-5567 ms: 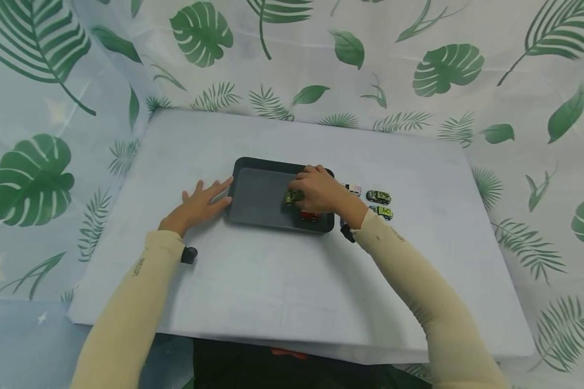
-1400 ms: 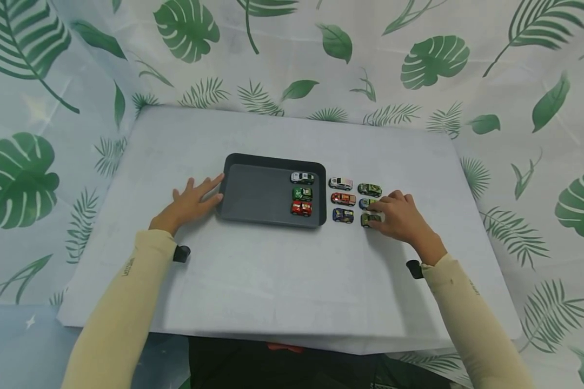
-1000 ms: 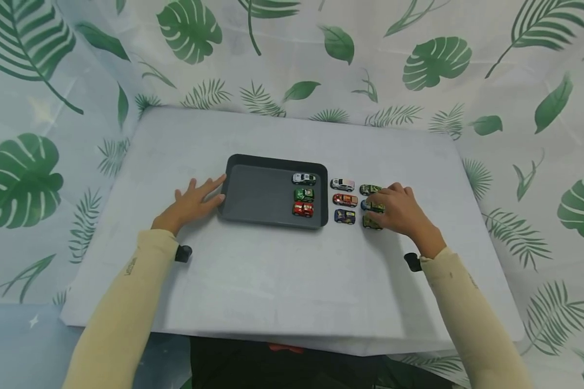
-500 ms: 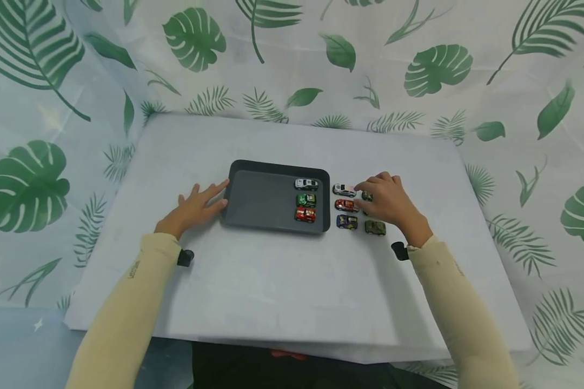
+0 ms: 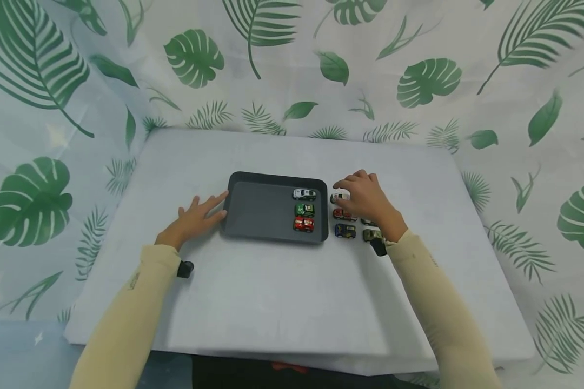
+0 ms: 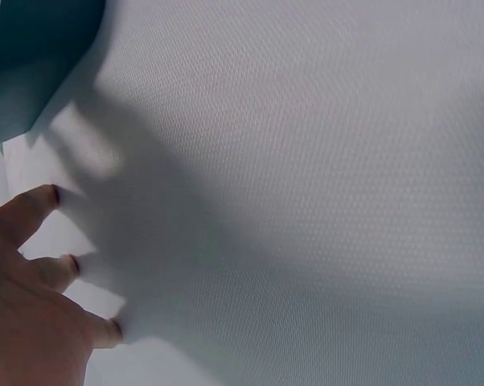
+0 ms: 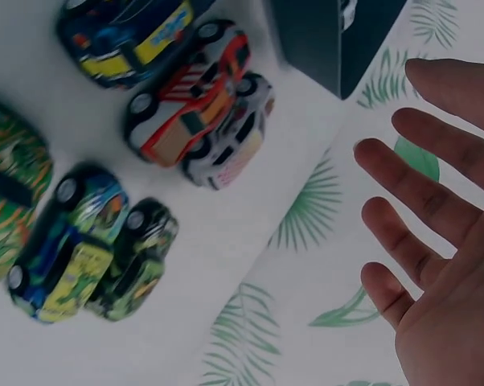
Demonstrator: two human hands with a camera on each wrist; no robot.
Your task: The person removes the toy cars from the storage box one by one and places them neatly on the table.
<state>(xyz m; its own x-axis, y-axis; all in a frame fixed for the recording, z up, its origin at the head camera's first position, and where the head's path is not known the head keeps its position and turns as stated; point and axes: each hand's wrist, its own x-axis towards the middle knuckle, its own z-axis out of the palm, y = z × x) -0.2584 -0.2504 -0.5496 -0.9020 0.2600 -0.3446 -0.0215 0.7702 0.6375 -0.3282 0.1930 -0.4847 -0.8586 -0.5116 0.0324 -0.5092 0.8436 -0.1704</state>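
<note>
My right hand [image 5: 365, 199] hovers above the white toy car [image 5: 338, 198] just right of the grey tray [image 5: 258, 210], its fingers apart and holding nothing. In the right wrist view those spread fingers [image 7: 419, 217] are well visible. Below the white car stand an orange-red car [image 5: 344, 215] and a dark blue car [image 5: 345, 230]. An olive car [image 5: 371, 235] and a blue-and-yellow car [image 7: 69, 249] are partly covered by the right hand in the head view. Left hand [image 5: 193, 221] rests with spread fingers at the tray's left edge.
Inside the tray, along its right side, a white car [image 5: 304, 194], a green car [image 5: 304, 210] and a red car [image 5: 304, 224] stand in a column. A white cloth [image 5: 272, 302] covers the table; a leaf-patterned curtain [image 5: 292, 70] hangs behind.
Seconds ago my right hand held a green car over the tray. More recently it has moved from the right-hand column of cars leftward to the white car. The left hand stays at the tray.
</note>
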